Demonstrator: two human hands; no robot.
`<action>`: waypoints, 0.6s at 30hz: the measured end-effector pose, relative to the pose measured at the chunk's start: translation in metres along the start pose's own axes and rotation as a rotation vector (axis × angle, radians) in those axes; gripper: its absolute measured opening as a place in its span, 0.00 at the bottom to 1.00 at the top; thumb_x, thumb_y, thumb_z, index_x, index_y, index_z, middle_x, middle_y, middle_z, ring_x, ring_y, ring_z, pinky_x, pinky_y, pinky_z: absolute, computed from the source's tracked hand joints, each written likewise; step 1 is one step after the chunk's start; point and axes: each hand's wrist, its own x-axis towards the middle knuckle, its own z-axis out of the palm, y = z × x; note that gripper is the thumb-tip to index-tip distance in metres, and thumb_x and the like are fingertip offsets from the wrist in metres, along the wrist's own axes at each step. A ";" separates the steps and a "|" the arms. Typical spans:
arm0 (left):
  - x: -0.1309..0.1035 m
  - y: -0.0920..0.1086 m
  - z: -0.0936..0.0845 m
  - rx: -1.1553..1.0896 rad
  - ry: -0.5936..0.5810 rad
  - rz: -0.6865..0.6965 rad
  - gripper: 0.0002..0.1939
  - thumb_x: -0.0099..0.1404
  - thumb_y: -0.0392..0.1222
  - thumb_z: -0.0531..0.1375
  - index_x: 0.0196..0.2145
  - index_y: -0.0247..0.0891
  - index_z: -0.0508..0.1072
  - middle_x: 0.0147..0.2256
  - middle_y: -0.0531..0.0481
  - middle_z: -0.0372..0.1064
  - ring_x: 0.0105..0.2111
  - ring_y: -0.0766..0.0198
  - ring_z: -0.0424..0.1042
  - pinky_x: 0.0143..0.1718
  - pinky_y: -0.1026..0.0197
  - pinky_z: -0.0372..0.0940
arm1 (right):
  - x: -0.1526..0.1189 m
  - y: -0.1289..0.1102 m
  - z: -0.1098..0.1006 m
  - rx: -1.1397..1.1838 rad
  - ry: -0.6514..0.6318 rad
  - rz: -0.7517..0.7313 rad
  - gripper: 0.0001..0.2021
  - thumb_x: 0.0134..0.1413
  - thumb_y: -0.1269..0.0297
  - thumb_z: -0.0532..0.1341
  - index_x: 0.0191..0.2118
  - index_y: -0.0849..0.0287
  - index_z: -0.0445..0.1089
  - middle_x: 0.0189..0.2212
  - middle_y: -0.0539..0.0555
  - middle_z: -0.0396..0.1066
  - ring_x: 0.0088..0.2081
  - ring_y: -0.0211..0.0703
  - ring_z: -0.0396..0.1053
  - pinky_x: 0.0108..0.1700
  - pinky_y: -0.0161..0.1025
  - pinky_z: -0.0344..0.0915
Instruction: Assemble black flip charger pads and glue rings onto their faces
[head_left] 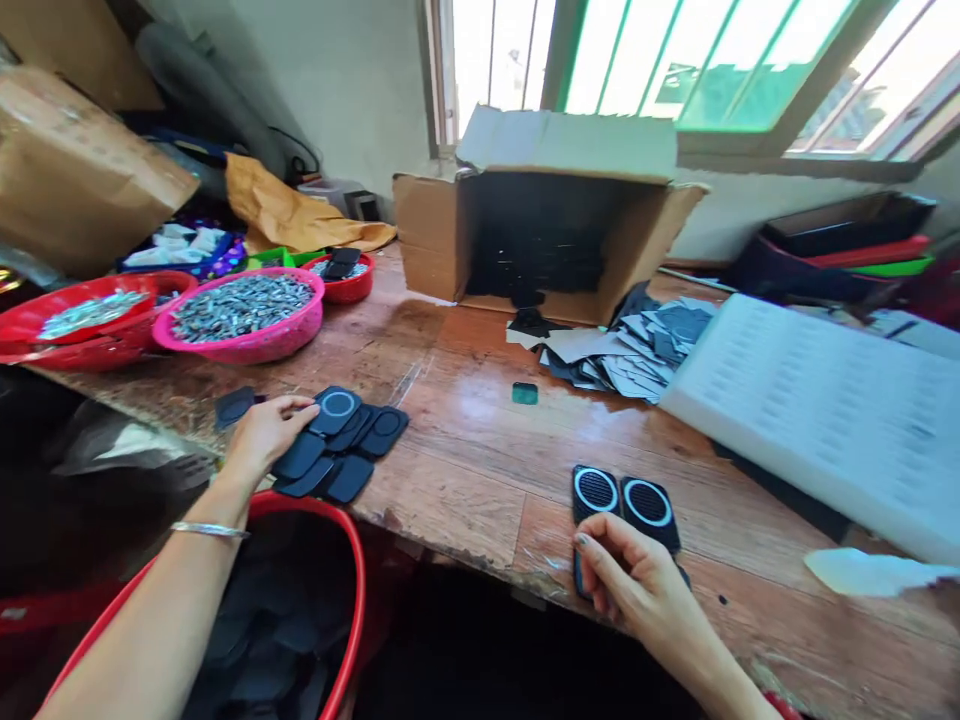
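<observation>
Black, the ringed pad (337, 408) lies just right of our left hand (266, 432), whose fingers nearly meet at its left edge — whether they grip, we cannot tell. Our right hand (631, 568), well apart, curls just near of a white-ringed pad (647, 504) — any hold hidden.

Left hand (268, 432) at black pieces (343, 432)

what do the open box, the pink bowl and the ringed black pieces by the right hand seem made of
The open box looks like matte brown cardboard, judging by its folded flaps. The pink bowl is probably plastic, with a slight sheen and vivid colour. The ringed black pieces look matte, perhaps plastic or covered card: dark faces and rounded corners leave that open.
</observation>
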 end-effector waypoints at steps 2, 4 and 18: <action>0.001 0.000 -0.002 0.074 0.018 0.048 0.15 0.52 0.53 0.60 0.31 0.40 0.78 0.26 0.47 0.75 0.31 0.48 0.74 0.27 0.59 0.61 | -0.001 -0.001 -0.005 -0.007 0.017 -0.011 0.21 0.58 0.42 0.58 0.32 0.57 0.64 0.19 0.46 0.65 0.18 0.32 0.60 0.19 0.30 0.55; -0.003 0.004 -0.003 0.137 0.055 0.160 0.14 0.54 0.54 0.59 0.29 0.43 0.76 0.26 0.48 0.75 0.31 0.48 0.74 0.28 0.58 0.62 | -0.004 -0.004 -0.012 -0.027 0.046 -0.040 0.18 0.58 0.46 0.58 0.32 0.57 0.64 0.20 0.46 0.64 0.19 0.33 0.60 0.20 0.30 0.56; -0.225 0.142 0.129 -0.205 -0.466 0.868 0.09 0.67 0.40 0.58 0.41 0.43 0.78 0.41 0.47 0.74 0.45 0.56 0.72 0.47 0.53 0.71 | 0.026 0.002 -0.098 -0.426 0.464 -0.223 0.08 0.53 0.60 0.58 0.31 0.58 0.70 0.29 0.53 0.72 0.30 0.43 0.67 0.34 0.40 0.61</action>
